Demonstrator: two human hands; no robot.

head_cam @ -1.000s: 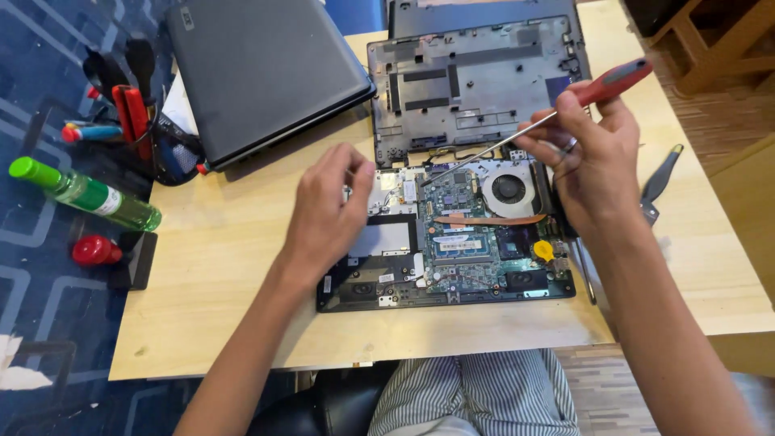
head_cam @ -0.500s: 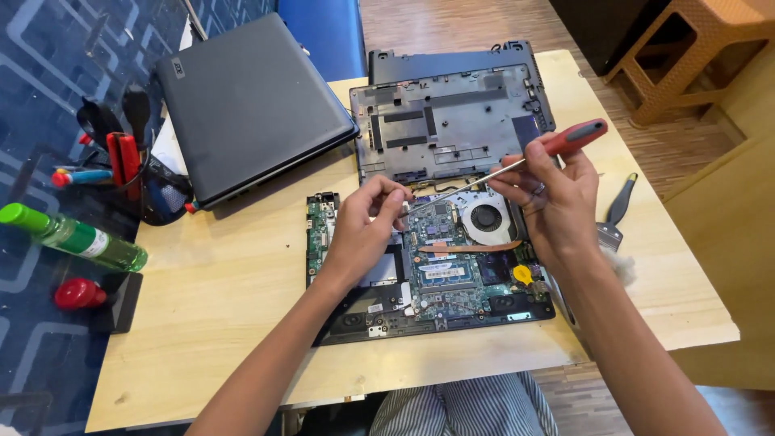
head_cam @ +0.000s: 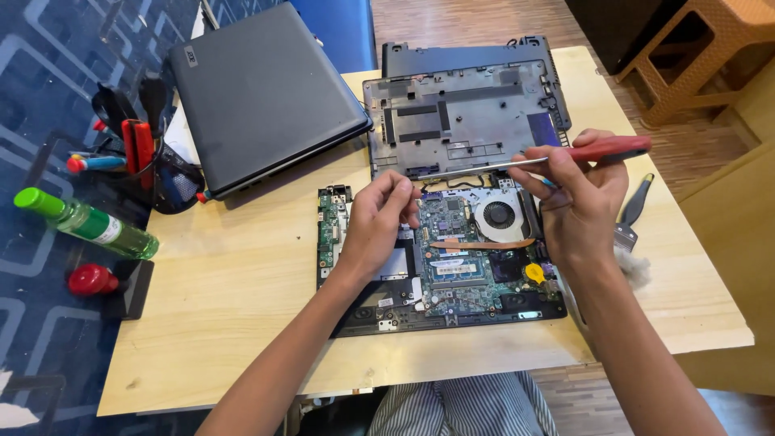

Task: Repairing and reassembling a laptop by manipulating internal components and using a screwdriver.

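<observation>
Two hands over one gutted laptop, so here's the layout going left to right. Way off the left edge of the surface [head_cam: 242, 323] there's a green bottle [head_cam: 85, 223] lying on its side on the blue floor, a little red thing [head_cam: 90, 279] nearer to me, and a holder of tools [head_cam: 137, 153] further back. Next comes a closed dark laptop [head_cam: 262, 97] sitting at the far left of the surface, tilted.

My left hand [head_cam: 379, 226] rests on the left part of the open laptop base [head_cam: 440, 266], fingertips pinched together right at the far edge of the board; whether there's anything tiny between them I honestly can't tell. The removed bottom cover [head_cam: 464, 117] lies just beyond, far side, touching or nearly touching the base.

My right hand [head_cam: 577, 206] has its grip closed around the red-handled screwdriver [head_cam: 565, 156]. Long axis runs almost straight left-right, slightly tilted: handle sticks out to the right, shaft points left, and the tip ends just right of my left fingertips, over the gap between cover and board. So the left hand is the one nearer the tip, and the fan [head_cam: 499, 216] sits just near-side of the shaft.

Right of that hand, a small brush [head_cam: 634, 214] lies on the surface, and a wooden stool [head_cam: 702, 56] stands on the floor far right.
</observation>
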